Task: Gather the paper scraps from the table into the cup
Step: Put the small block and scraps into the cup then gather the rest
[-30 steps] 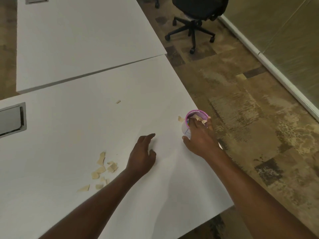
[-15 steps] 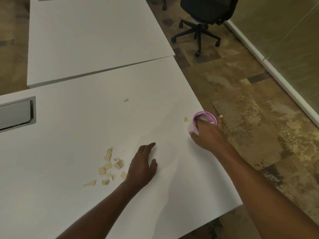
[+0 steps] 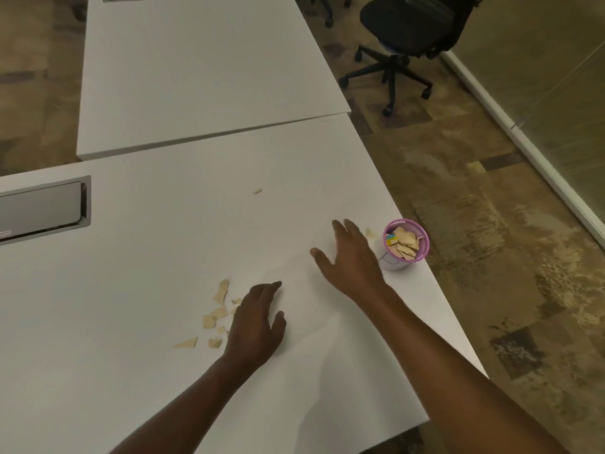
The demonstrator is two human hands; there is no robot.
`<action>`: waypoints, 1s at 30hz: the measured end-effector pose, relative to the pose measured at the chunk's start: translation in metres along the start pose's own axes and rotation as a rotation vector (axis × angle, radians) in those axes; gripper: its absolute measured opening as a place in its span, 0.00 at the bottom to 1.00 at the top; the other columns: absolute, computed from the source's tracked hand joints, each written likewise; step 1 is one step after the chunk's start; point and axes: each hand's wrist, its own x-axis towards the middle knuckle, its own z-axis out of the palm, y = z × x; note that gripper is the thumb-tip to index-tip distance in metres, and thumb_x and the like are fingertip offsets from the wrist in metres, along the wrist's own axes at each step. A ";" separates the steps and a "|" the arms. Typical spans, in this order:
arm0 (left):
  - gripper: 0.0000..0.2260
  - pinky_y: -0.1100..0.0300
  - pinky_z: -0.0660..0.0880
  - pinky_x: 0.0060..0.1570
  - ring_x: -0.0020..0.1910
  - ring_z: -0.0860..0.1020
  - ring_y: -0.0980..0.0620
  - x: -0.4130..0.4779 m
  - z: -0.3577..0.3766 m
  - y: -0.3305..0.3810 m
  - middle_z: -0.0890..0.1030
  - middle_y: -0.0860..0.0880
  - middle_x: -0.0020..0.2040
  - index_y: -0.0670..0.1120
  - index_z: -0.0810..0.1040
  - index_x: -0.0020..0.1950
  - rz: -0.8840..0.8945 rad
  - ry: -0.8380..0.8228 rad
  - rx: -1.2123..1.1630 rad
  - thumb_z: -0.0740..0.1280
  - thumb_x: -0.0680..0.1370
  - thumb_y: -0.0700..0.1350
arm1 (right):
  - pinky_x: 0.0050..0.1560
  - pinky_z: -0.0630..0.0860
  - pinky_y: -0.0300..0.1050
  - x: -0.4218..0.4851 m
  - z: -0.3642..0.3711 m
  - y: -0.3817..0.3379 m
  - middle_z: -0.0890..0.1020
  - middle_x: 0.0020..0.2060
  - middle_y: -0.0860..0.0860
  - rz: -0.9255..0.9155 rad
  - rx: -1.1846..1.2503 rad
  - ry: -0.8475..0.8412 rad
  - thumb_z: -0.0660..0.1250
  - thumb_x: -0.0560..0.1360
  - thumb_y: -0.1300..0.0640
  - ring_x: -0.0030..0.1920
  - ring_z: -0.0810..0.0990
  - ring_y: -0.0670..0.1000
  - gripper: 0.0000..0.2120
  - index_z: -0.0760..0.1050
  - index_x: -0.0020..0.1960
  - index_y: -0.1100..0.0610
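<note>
My right hand (image 3: 350, 262) hovers over the white table (image 3: 147, 257) at centre right of the frame, fingers straight and spread apart, holding nothing. It sits just left of the cup (image 3: 393, 263) and I see a narrow gap between the two. The cup is a small pale one with a pink rim, standing upright at the table's right edge, close to the drop to the floor. Inside it lies a heap of tan paper pieces (image 3: 405, 246), with a bit of something blue and yellow tucked against the left inner wall. One small scrap (image 3: 370, 232) lies on the table between my right fingers and the cup.

My left hand (image 3: 257, 319) rests palm down on the table at lower centre, fingers loosely extended and thumb out to the right — empty as well. Just to its left, some touching its edge, is the loose pile of scraps (image 3: 217, 314): torn tan bits scattered close together, one triangular piece lower left of the rest. A lone scrap (image 3: 257, 191) lies well apart, up towards the middle of the frame.

At the left edge a grey metal hatch (image 3: 42, 208) is set into the tabletop. A second white table (image 3: 196, 77) fills the upper middle, and a black office chair (image 3: 415, 31) stands on the patterned floor at upper right
</note>
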 end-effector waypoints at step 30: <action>0.37 0.49 0.45 0.80 0.83 0.45 0.46 -0.037 -0.014 -0.111 0.46 0.48 0.84 0.49 0.48 0.84 -0.046 0.100 0.328 0.53 0.81 0.67 | 0.65 0.70 0.56 0.134 0.097 -0.105 0.64 0.74 0.55 -0.273 -0.227 -0.133 0.63 0.77 0.54 0.72 0.64 0.58 0.28 0.62 0.74 0.60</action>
